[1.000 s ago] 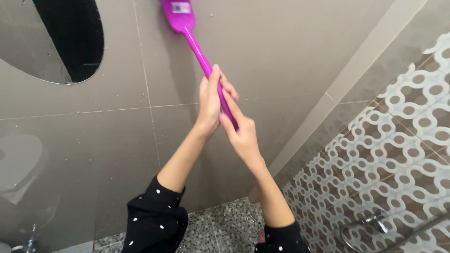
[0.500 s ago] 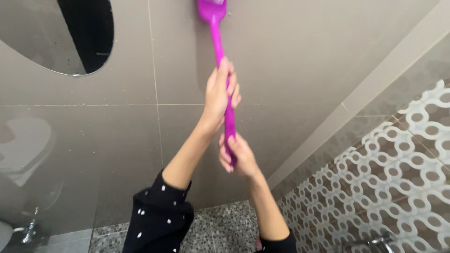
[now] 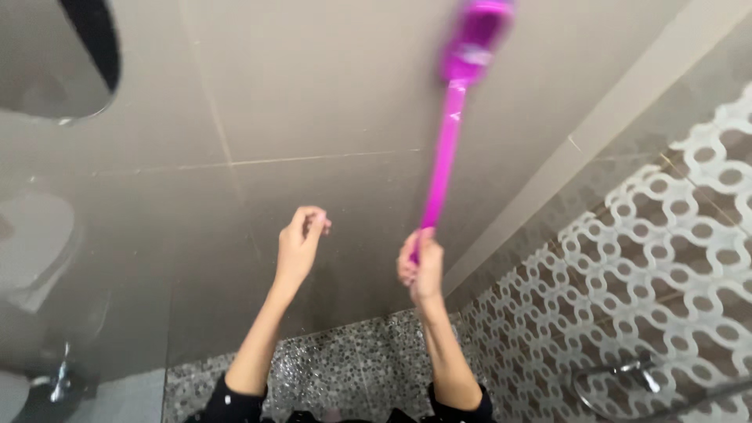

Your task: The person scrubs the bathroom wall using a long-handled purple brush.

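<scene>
We face a grey tiled wall [image 3: 329,86] in a shower corner, where it meets a side wall of white looped-pattern tile [image 3: 650,258], with a pebble floor [image 3: 352,368] below. Against the grey tile we hold up a long magenta brush [image 3: 448,149], its blurred head high near the top edge and its handle running down to our right hand [image 3: 419,266], which is closed around the very end of it. Our left hand [image 3: 300,243] is off the handle, fingers loosely curled on nothing, just beside the right. Held by one hand at its far end, the brush looks to us poorly controlled: it could twist, slip from the grip or swing off the wall toward the patterned tile. Wet-looking tile would make a skid likelier. To the left hang a round mirror [image 3: 55,63] and a pale basin-like shape [image 3: 35,243]; chrome fittings [image 3: 627,376] sit low right, within reach of a dropped brush.
</scene>
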